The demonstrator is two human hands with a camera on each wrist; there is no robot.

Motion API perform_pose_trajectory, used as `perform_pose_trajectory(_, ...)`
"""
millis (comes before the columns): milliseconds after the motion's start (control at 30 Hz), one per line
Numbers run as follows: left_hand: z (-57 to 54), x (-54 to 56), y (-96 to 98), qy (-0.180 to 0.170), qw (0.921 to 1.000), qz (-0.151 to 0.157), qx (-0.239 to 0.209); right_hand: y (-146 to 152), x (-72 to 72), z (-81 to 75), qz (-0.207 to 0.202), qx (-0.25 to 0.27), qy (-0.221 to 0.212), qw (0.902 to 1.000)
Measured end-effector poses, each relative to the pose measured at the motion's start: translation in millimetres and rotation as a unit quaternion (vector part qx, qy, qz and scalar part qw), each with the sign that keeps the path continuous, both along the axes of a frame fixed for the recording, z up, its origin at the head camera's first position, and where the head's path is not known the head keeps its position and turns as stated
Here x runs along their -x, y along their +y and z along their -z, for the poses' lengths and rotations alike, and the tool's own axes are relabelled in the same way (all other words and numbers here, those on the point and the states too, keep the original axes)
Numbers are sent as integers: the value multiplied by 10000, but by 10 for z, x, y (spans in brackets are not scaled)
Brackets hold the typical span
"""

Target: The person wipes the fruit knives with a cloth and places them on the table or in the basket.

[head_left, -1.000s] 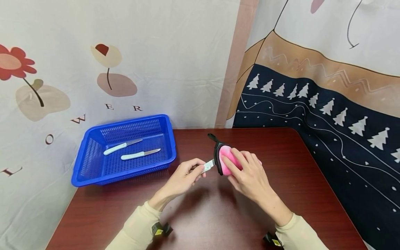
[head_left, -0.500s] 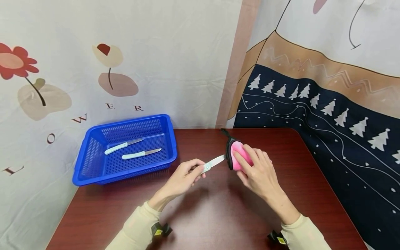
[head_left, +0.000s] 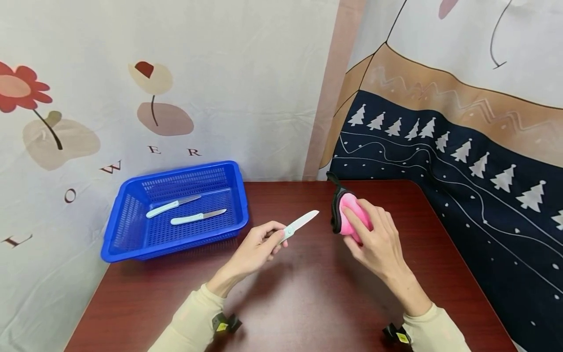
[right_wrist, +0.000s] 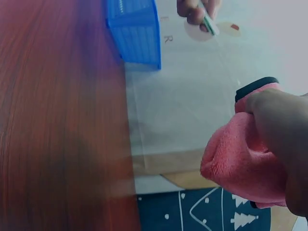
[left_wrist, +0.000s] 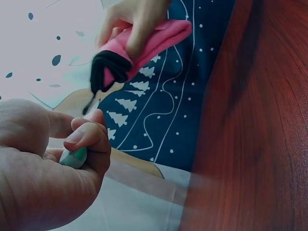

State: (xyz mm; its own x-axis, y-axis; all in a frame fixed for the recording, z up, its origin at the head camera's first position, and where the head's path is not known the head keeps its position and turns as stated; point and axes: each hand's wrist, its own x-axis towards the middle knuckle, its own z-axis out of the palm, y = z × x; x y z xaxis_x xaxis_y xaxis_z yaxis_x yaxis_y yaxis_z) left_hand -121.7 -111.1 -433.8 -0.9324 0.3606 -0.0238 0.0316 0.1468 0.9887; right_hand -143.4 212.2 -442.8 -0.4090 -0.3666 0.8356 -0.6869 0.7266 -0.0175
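My left hand [head_left: 252, 252] grips a small knife [head_left: 301, 222] by its pale handle above the table, blade pointing up and to the right. In the left wrist view only the handle's end [left_wrist: 74, 158] shows between curled fingers. To the right, my right hand [head_left: 374, 239] holds a folded pink cloth [head_left: 353, 215] with black edging and a black hanging loop, fingers and thumb pinching it. The right wrist view shows the cloth [right_wrist: 240, 159] bunched in the hand. A gap separates the blade tip from the cloth.
A blue plastic basket [head_left: 176, 249] stands at the table's back left. Two knives with pale handles, one knife [head_left: 198, 217] nearer the front, lie in it. The brown table [head_left: 308, 313] meets printed curtains [head_left: 264, 98] at its back and right.
The cloth has slid off the knife blade, moving right and slightly up with my right hand. The blade is now fully exposed. My left hand has barely moved.
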Motion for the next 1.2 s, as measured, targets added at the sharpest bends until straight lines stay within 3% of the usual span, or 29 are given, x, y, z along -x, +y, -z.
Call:
perform_pose_trajectory(233, 30, 15, 11, -171, 9998, -41, 12, -183, -45, -60, -422, 14, 161, 9990)
perform_pose_trajectory(567, 4, 28, 35, -55, 9999, -11, 148, -471, -104, -47, -888, -631, 128, 9940)
perform_pose_trajectory(900, -6, 35, 50, 134, 9991, 186, 352, -599, -156, -39, -673, -1284, -73, 9894)
perform_pose_trajectory(1200, 14, 26, 37, 253, 9990, 148, 340, -596, -157, -20, -321, -1362, -112, 9901)
